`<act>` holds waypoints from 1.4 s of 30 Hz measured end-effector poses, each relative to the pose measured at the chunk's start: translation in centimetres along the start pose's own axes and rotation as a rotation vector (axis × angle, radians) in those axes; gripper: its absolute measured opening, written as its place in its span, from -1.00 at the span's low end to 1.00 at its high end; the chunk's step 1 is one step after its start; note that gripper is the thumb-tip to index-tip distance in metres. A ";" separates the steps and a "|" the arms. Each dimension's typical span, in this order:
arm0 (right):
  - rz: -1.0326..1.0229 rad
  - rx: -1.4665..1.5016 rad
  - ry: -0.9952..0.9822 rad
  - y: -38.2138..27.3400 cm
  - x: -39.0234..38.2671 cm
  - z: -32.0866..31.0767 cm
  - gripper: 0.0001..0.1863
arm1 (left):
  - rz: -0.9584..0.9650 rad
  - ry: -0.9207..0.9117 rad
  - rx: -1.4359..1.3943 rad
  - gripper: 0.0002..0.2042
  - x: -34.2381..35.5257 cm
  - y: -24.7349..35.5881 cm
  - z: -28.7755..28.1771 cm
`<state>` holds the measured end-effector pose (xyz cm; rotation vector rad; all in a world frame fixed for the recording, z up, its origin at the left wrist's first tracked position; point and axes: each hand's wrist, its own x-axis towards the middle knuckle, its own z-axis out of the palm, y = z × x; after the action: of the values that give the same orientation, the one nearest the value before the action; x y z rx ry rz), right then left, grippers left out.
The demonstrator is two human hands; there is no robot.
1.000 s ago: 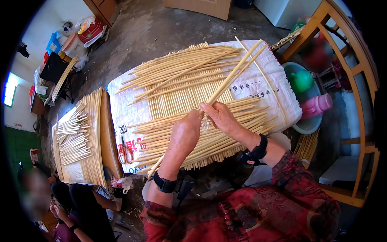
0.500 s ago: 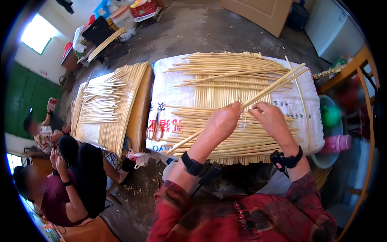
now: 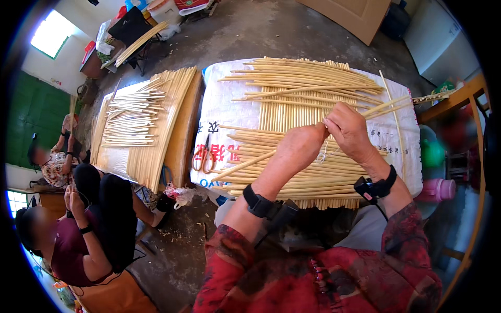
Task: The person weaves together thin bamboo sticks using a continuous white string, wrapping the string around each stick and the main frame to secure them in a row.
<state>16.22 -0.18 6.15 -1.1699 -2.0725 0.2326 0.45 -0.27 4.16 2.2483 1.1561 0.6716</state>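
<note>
My left hand (image 3: 302,146) is closed round a few long pale-yellow stalks (image 3: 245,168), which slant from lower left to upper right. Against its fingertips, my right hand (image 3: 348,130) pinches a thin white thread (image 3: 324,151) that hangs in a loop below the fingers. The stalks' far ends (image 3: 389,107) stick out beyond my right hand. Beneath both hands lies a mat of stalks (image 3: 282,117) set side by side, with loose stalks (image 3: 313,83) across its far part and more crosswise stalks (image 3: 292,180) near me. My fingers partly hide the pinch point.
Scissors (image 3: 204,159) lie on the white printed sack (image 3: 216,99) covering my table. At left, another table (image 3: 182,141) holds a stalk mat and short pieces. Two people sit beyond it, one in a maroon top (image 3: 70,250). A pink flask (image 3: 437,190) stands at right.
My right hand has moved up and in, from a little apart to touching the left hand's fingertips. The left hand shifted slightly right, and the held stalks now point lower at their far ends.
</note>
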 end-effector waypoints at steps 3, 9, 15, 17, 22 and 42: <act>0.023 0.056 0.081 -0.2 0.1 1.0 -0.88 | -0.029 -0.022 0.020 -0.80 0.2 0.0 -0.5; 0.521 0.776 0.327 0.4 3.0 -0.3 -0.80 | -0.035 -0.196 0.101 -0.81 -0.3 -0.1 1.4; 0.556 0.991 0.079 2.9 4.0 -4.4 -0.76 | -0.069 -0.190 0.186 -0.83 0.5 -2.4 0.0; 0.303 0.776 0.218 6.1 6.2 -9.7 -0.78 | -0.075 -0.196 0.203 -0.80 1.0 -2.1 -0.5; -0.213 -0.066 0.172 8.9 7.7 -12.2 -0.78 | -0.125 -0.293 0.276 -0.83 2.4 -3.2 0.3; 0.389 0.294 -0.518 8.8 0.1 1.2 -0.86 | -0.012 -0.380 0.285 -0.76 4.2 -4.3 1.5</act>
<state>21.27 5.10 1.15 -1.4209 -2.1087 1.0867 1.05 5.11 1.07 2.4576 1.1239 0.0631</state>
